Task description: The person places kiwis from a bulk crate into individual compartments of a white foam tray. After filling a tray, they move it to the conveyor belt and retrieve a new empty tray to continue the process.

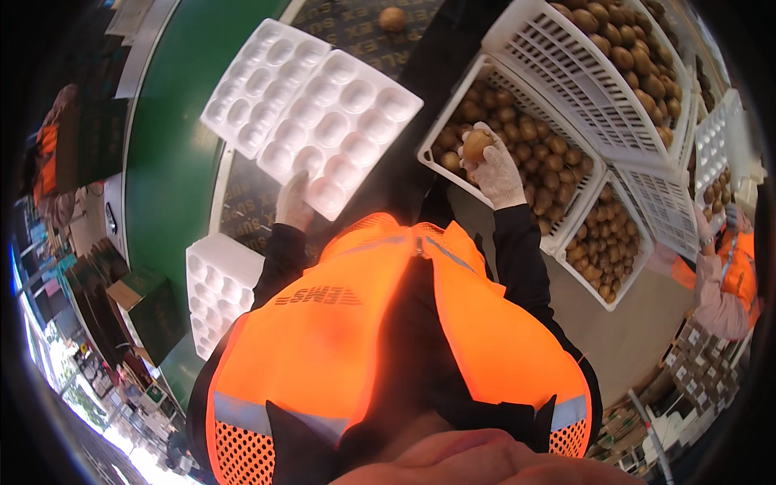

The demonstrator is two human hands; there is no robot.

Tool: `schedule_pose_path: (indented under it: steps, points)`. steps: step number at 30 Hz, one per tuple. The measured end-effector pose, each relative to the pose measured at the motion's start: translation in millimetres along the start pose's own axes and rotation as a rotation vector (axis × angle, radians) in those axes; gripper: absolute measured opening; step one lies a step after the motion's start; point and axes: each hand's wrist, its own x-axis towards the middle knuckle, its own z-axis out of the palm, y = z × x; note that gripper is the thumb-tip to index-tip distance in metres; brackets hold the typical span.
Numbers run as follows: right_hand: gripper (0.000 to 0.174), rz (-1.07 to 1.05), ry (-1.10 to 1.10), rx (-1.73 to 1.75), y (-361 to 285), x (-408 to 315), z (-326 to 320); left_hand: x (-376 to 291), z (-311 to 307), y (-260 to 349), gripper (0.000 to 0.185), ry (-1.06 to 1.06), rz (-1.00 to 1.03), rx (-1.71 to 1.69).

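Observation:
My left hand (pixel 295 203), in a pale knit glove, grips the near edge of a white molded foam tray (pixel 330 127) with round hollows. Its hollows look unfilled. A second such tray (pixel 267 79) lies against its far left side. Over a white plastic crate (pixel 456 176) of kiwifruit, my gloved right hand (pixel 496 170) holds one brown kiwifruit (pixel 478 145) between thumb and fingers. More kiwifruit (pixel 545 157) fill the crate under that hand. A single kiwifruit (pixel 393 19) rests on the dark printed surface beyond the trays.
More slatted crates (pixel 582 79) of kiwifruit stand at the right, with a smaller-looking one (pixel 612 303) nearer. A green conveyor belt (pixel 163 121) runs along the left. Further foam trays (pixel 224 273) lie at the near left. A co-worker (pixel 736 267) in an orange vest works at far right.

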Motion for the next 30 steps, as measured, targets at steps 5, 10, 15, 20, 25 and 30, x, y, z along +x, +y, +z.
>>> schedule_pose_path:
  steps: [5, 10, 15, 20, 25, 30]
  points:
    - [0.067, -0.120, 0.118, -0.674, 16.7, 31.4, 98.8, 12.9, -12.8, -1.5, 0.022, 0.055, -0.055, 0.143]
    - [0.051, -0.528, -0.301, -1.534, 34.0, 86.5, 168.0, 29.8, -40.1, -4.3, 0.023, -0.042, 0.122, 0.342]
    - [0.043, -0.541, -0.500, -1.974, 61.4, 145.3, 170.0, 18.0, -6.2, 14.8, 0.018, 0.052, -0.029, 0.274]
    - [0.067, -0.478, -0.150, -1.876, 56.5, 126.9, 143.6, 19.3, -17.5, 10.6, 0.016, 0.002, 0.044, 0.250]
    - [0.061, -0.232, 0.708, -1.582, 14.9, 53.2, 12.0, 37.7, -53.8, -7.4, 0.029, 0.125, -0.036, 0.120]
    - [0.065, 0.322, 0.862, -1.616, 11.8, 11.6, -78.4, 35.8, -59.9, 6.2, 0.024, 0.110, -0.085, 0.130]
